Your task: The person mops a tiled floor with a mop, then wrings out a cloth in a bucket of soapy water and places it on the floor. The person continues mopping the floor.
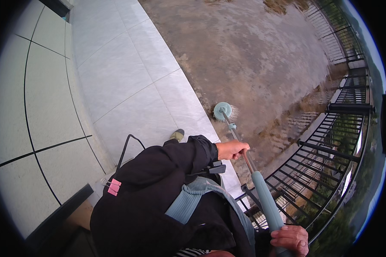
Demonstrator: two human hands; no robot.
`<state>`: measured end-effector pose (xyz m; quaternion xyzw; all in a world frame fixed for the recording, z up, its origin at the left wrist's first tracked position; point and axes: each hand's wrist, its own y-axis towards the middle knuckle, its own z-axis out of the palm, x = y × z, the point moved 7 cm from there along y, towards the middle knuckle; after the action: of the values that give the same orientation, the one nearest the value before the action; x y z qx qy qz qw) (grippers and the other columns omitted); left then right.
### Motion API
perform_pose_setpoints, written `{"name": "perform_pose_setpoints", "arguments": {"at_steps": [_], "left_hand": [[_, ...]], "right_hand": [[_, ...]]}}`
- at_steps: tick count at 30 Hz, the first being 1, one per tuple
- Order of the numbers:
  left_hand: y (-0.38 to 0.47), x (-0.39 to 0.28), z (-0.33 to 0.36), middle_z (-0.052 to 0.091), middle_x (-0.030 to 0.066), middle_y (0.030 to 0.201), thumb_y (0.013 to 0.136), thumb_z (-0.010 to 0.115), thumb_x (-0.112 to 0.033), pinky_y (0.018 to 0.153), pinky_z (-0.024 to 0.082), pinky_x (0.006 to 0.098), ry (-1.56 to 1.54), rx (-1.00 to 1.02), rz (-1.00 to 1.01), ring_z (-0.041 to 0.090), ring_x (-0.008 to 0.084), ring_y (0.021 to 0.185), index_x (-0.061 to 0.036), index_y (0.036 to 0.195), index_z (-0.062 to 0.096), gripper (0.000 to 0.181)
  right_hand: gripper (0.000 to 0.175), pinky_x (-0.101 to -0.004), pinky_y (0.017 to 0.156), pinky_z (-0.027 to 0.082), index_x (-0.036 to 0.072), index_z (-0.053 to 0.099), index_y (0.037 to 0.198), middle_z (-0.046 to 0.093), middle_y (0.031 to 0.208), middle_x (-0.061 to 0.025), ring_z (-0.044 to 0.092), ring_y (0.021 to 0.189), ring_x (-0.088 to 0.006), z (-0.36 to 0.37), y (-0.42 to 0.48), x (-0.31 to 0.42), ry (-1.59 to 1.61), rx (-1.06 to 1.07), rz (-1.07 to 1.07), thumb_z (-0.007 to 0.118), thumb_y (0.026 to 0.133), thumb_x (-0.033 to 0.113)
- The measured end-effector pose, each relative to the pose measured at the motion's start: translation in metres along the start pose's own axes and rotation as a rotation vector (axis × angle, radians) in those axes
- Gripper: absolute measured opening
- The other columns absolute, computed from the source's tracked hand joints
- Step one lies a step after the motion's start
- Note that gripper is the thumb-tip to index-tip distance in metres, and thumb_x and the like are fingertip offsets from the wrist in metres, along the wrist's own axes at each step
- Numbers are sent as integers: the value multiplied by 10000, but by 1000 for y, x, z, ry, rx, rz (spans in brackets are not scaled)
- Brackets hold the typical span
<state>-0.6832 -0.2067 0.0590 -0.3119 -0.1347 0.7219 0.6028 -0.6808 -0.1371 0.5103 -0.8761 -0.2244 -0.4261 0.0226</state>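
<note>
A spin mop with a round light-blue head and pale strands rests on the wet brown ground, just beyond the edge of the white tiles. My left hand is closed around the metal part of the mop handle, midway along it. Lower right, my right hand grips the end of the blue padded grip. The handle slants from the lower right up to the mop head. Dark sleeves cover my arms, and a pink binder clip is fastened to the dark clothing.
White floor tiles run along a pale tiled wall at the left. Wet, stained ground spreads beyond the tile edge. A black metal railing curves along the right. My shoe stands on the tiles.
</note>
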Motion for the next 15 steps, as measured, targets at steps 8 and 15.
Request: {"name": "perform_pose_setpoints", "arguments": {"at_steps": [8,15], "left_hand": [[-18,-8,19,495,26,602,880,621,-298,407,207,275,78,-47,36,310,93,438,-75,620,565,346],[-5,24,-84,513,39,620,822,615,-238,391,222,270,57,-307,-45,324,86,444,-65,638,537,264]], "right_hand": [[573,-465,601,531,-102,276,1309,582,625,-165,589,537,-296,-33,-86,-16,-96,-627,-235,584,869,99],[651,-420,793,471,-113,335,1350,549,706,-90,573,717,-225,7,-97,-112,86,-833,297,409,905,356]]}}
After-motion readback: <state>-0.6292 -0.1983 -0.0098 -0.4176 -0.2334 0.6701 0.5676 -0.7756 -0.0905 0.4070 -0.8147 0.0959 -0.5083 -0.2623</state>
